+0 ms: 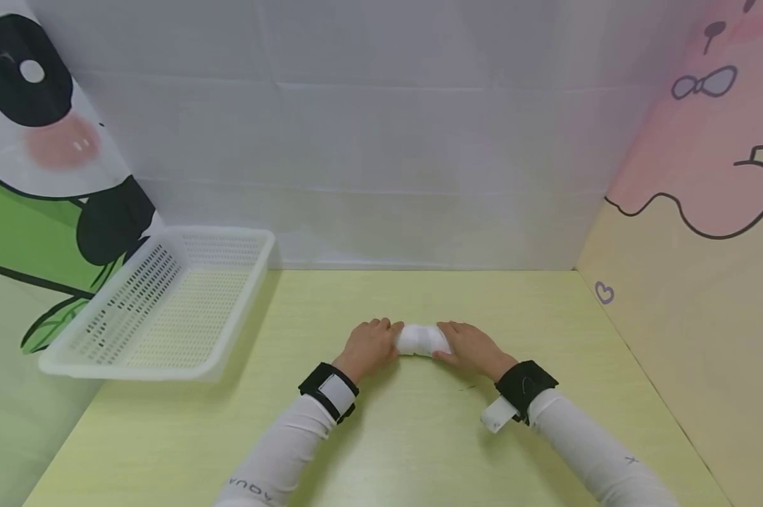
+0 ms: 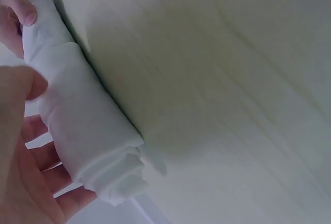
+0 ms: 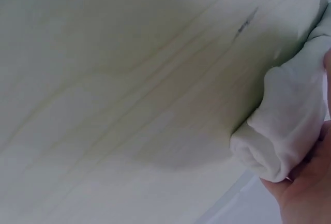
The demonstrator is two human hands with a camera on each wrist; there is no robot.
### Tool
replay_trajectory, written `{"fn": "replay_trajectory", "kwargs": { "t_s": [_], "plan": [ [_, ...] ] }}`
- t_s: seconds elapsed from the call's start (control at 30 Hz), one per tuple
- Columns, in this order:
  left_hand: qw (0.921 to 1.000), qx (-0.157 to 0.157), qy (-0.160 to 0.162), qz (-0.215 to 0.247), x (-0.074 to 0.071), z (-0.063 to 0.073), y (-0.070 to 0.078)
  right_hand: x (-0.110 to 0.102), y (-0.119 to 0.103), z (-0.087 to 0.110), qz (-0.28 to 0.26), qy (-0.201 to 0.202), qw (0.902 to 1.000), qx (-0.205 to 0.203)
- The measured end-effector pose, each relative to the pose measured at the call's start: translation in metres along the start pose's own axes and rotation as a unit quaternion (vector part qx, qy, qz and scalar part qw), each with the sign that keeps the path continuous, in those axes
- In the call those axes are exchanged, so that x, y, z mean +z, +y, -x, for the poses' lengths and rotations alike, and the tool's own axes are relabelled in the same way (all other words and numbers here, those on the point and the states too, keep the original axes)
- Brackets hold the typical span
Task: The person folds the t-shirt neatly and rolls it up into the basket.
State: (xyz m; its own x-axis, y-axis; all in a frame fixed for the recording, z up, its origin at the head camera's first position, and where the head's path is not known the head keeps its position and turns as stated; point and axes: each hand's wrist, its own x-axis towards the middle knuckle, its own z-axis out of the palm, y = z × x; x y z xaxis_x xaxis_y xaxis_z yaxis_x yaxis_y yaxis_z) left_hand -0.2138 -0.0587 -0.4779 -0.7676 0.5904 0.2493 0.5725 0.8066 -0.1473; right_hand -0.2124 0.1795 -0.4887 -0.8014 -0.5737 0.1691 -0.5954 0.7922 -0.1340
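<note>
A rolled-up white cloth [image 1: 422, 340] lies crosswise on the table between the two hands. My left hand [image 1: 370, 346] grips its left end, and in the left wrist view the thumb is on the near side while the fingers reach round behind the roll [image 2: 88, 110]. At the other end, my right hand [image 1: 473, 350] holds the cloth. The right wrist view shows the spiral folds of that end of the cloth [image 3: 292, 115] against the palm; most of the right fingers are out of that view.
A white perforated plastic basket [image 1: 238, 317] stands on the table's left side. Pale wood-grain tabletop [image 1: 413, 451] stretches around the hands. A white fabric backdrop [image 1: 381, 141] rises behind, with printed cartoon panels at left and right.
</note>
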Motion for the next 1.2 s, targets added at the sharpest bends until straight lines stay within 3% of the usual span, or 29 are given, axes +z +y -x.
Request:
{"fn": "replay_trajectory", "kwargs": {
  "t_s": [0.13, 0.27, 0.53, 0.83, 1.2],
  "plan": [
    [0.9992, -0.009, -0.039, 0.007, 0.001, -0.002, 0.002, 0.004, 0.002, -0.002, -0.001, 0.015, 0.9998, -0.010],
    [0.9983, -0.016, -0.055, 0.002, 0.002, -0.006, 0.004, 0.008, 0.004, -0.005, 0.010, 0.025, 0.9995, -0.014],
    [0.9959, -0.016, -0.089, -0.003, 0.003, -0.017, 0.006, 0.005, 0.002, -0.011, 0.015, 0.004, 0.9998, -0.009],
    [0.9954, -0.001, -0.095, -0.012, 0.008, -0.025, 0.003, 0.005, 0.006, -0.015, 0.022, 0.006, 0.9995, -0.023],
    [0.9887, -0.002, -0.141, 0.051, 0.008, -0.037, -0.002, 0.007, 0.015, -0.020, 0.019, -0.004, 0.9987, -0.047]
  ]
}}
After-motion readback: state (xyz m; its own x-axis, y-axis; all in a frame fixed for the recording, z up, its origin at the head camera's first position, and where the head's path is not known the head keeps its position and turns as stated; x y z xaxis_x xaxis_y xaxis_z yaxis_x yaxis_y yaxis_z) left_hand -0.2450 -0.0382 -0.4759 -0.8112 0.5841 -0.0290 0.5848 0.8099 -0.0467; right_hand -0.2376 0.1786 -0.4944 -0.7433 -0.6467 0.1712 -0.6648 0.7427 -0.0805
